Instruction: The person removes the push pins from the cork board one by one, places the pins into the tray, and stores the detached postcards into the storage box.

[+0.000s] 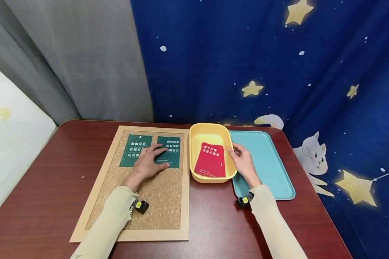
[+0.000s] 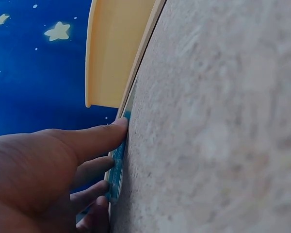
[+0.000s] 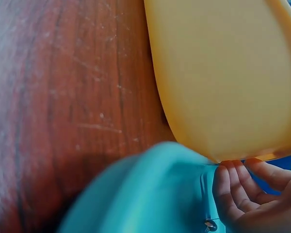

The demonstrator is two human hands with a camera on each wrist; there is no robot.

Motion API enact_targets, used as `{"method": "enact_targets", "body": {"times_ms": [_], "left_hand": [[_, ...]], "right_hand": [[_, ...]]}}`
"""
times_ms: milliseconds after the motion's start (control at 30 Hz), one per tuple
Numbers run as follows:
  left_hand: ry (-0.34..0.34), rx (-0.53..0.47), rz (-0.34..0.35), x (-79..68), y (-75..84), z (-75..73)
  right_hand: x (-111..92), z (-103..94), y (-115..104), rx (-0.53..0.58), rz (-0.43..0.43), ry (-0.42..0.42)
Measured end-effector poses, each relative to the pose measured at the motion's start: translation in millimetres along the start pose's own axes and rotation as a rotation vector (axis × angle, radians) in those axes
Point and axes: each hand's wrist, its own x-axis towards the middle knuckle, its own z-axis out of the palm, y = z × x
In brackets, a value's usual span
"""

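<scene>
My left hand lies with fingers spread over the upper part of a cork board. Its fingertips touch a dark green card printed with white writing. Left of that, a second green card is partly covered by the hand. In the left wrist view, the thumb and fingers press along the teal card edge. With my right hand I hold the right rim of a yellow plastic bin, and the fingers lie against its outer wall. Inside the bin are red cards with white writing, overlapping.
A turquoise tray lies to the right, partly under the right hand and beside the bin. The board's light wooden frame borders the dark red-brown table. Behind the table hang a blue star-patterned curtain and a grey one.
</scene>
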Motion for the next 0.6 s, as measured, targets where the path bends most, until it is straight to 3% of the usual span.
{"method": "enact_targets", "body": {"times_ms": [267,433,600], "left_hand": [[0.059,-0.041,0.024,0.7,0.7,0.6],[0.153,-0.125,0.039,3.9,1.0,0.2],[0.254,-0.150,-0.007,9.7,3.3,-3.1]], "right_hand": [[-0.9,0.4,0.5,0.001,-0.004,-0.009],[-1.1,0.8,0.9,-0.002,-0.005,-0.007],[-0.8,1.1,1.1,0.000,-0.012,-0.003]]}}
